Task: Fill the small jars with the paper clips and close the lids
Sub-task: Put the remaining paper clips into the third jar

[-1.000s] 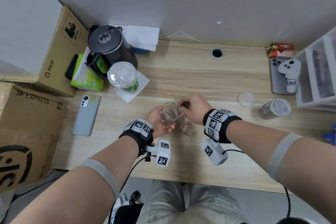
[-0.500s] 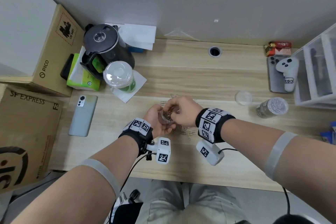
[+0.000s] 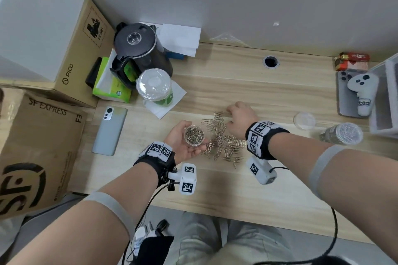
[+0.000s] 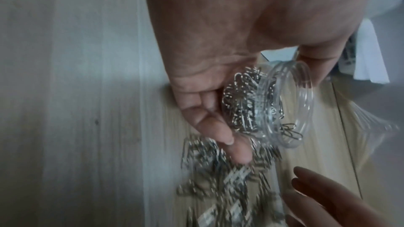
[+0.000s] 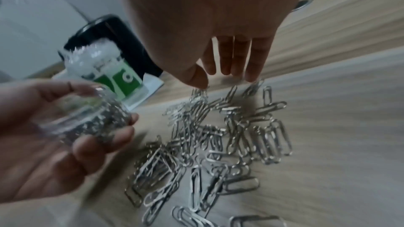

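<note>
My left hand (image 3: pixel 183 146) grips a small clear jar (image 3: pixel 194 135) packed with silver paper clips, mouth up and without a lid; the left wrist view shows the jar (image 4: pixel 268 103) tilted in my fingers (image 4: pixel 218 127). To its right a loose pile of paper clips (image 3: pixel 224 142) lies on the wooden desk (image 3: pixel 269 178). My right hand (image 3: pixel 231 117) hovers over the pile's far edge. In the right wrist view its straight fingertips (image 5: pixel 227 73) touch the top clips (image 5: pixel 218 144) and hold nothing. A clear lid (image 3: pixel 304 120) and a second, closed, filled jar (image 3: pixel 342 135) lie further right.
A black kettle (image 3: pixel 140 54), a domed plastic cup (image 3: pixel 154 88) and a grey phone (image 3: pixel 109 131) stand at the left beside cardboard boxes (image 3: pixel 43 146). At the right are a phone with a white controller (image 3: pixel 355 94) and a drawer unit (image 3: pixel 385 97).
My right hand has left the jar's mouth and moved right and back to the clip pile. The jar in my left hand now shows its open, filled mouth.
</note>
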Tool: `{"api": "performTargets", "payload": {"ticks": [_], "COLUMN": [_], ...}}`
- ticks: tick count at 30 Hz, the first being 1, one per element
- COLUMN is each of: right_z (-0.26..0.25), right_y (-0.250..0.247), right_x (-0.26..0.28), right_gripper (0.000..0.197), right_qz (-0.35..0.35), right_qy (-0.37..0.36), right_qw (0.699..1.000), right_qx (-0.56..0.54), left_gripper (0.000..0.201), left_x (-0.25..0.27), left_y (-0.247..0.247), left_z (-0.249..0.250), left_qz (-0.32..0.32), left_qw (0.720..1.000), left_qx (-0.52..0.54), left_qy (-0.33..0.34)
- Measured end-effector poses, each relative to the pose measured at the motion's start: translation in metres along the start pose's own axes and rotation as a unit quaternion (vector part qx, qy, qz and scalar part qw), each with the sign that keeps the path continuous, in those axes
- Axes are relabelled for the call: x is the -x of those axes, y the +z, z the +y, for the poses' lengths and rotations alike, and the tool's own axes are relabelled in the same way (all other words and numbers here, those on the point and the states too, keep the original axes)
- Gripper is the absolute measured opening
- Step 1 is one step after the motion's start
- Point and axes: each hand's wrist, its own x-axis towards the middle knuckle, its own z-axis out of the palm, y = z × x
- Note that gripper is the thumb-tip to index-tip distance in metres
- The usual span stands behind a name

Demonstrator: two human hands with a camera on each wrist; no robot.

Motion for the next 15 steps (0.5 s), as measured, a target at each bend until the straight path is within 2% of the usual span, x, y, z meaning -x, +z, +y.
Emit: {"api": "performTargets", "payload": {"ticks": [6,12,15], "right_z": [-0.032,-0.043,-0.047], "right_y": [0.029,0.047,0.045], "right_x": [-0.015,-0.014,-0.012], "right_gripper": [0.054,0.027,0.042], "right_qz": [0.010,0.008,0.018], "right_qy": [-0.094,-0.146,-0.171], "right_qw": [0.995,0.988,0.983], "right_qx": [0.031,0.054,0.061], "left_gripper": [0.045,0.041,0.043], "left_x": [0.007,0.007,0.004], "left_y": [-0.040,-0.049,-0.044], "left_z": [-0.003,0.001,0.005], "left_qz": [0.033,0.032,0.026], "left_qw": [0.999,0.999,0.999], "left_qx": [0.025,0.027,0.020], "left_qy": [0.000,-0.003,-0.003]}}
